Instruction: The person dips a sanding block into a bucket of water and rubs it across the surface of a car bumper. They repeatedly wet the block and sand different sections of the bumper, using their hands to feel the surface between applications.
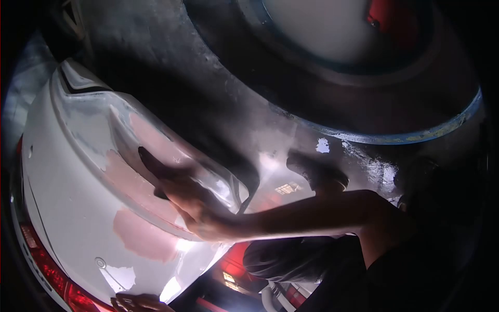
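A white car body panel [57,171] with pink filler patches [143,234] fills the left side. My right hand [189,200] lies on its curved ridge, fingers stretched out along the pink area. The fingertips are in dark shadow, and no tool can be made out under them. At the bottom edge, my left hand [140,301] rests on the lower part of the panel with its fingers laid over the surface; the frame cuts off the rest. Between the two hands is a small round fitting [100,262] on the panel.
A red tail light [49,265] borders the panel at lower left. A large dark round object with a blue rim [416,138] stands at upper right. A shoe [317,174] and a dark-clothed leg [291,260] are near my forearm. Red and white parts [280,296] lie low.
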Motion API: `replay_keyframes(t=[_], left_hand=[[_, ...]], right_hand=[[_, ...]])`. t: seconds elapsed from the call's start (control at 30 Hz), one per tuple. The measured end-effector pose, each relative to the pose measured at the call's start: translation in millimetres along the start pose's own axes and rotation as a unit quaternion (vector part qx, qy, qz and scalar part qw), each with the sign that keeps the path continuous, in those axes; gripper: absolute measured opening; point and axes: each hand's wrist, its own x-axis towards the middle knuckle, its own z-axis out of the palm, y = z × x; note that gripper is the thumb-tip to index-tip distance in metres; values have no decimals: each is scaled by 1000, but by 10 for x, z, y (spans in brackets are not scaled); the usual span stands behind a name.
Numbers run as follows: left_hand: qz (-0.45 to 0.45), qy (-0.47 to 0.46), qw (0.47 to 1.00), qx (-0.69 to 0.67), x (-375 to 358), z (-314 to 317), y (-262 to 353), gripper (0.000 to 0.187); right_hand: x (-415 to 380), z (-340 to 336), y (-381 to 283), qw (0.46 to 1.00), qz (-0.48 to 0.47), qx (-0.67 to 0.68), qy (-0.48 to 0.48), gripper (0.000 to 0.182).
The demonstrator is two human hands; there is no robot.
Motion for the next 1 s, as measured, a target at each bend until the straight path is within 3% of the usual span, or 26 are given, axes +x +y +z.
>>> replay_keyframes(t=[0.07,0.13,0.17,0.2,0.23,0.27,0.33,0.4,0.43,0.5,0.57,0.63,0.7,0.77,0.83,0.87,0.9,0.93,1.0], left_hand=[[-5,-2,1000,7,1,-48,29,35],[-5,2,1000,11,283,-167,214,37],[-163,-213,959,86,659,-373,494,38],[-321,-409,841,147,826,-438,703,40],[-199,-226,954,7,433,-285,454,40],[-44,-110,992,-51,174,-177,162,41],[52,-72,995,-53,-31,-38,-106,44],[149,-71,985,-48,-263,72,-608,49],[97,-111,981,-127,-169,-35,-524,51],[59,-47,994,-80,-50,-91,-25,52],[193,-95,977,-18,-306,73,-727,51],[212,-83,974,3,-329,104,-666,50],[95,-35,994,-50,-82,-55,-72,50],[86,-43,994,-56,-107,-58,-63,50],[69,-44,995,-61,-47,-68,-120,49],[87,-39,993,-66,-27,-64,-95,49],[107,-35,991,-74,-35,-42,-82,48],[219,-33,974,-39,-352,258,-875,49],[220,-37,975,-16,-423,275,-921,49]], right_hand=[[580,-5,-214,984,140,-53,-100,45],[456,2,-86,989,120,-40,-73,45],[425,28,-65,994,92,-32,-54,46],[246,-151,-234,991,116,-5,-72,44],[-159,-80,-82,993,100,-34,-54,41],[-220,-99,-73,998,56,-16,-20,39],[-98,-125,-136,1000,17,8,8,36],[487,-123,-274,988,137,4,-67,30],[630,-96,-168,982,134,-34,-131,24],[316,-11,-119,992,128,13,-19,30],[-140,-110,-93,994,105,19,-8,37],[-232,-91,-58,998,54,35,15,43],[93,-102,-154,990,131,29,-32,42],[240,-41,-98,994,106,-1,-30,42],[158,-56,-91,967,235,15,-98,40],[-90,-171,-110,991,128,24,-33,39],[-346,-179,-23,995,92,16,-28,43],[-440,-130,-18,994,104,18,-21,42],[-329,-123,0,993,112,22,-22,41]])
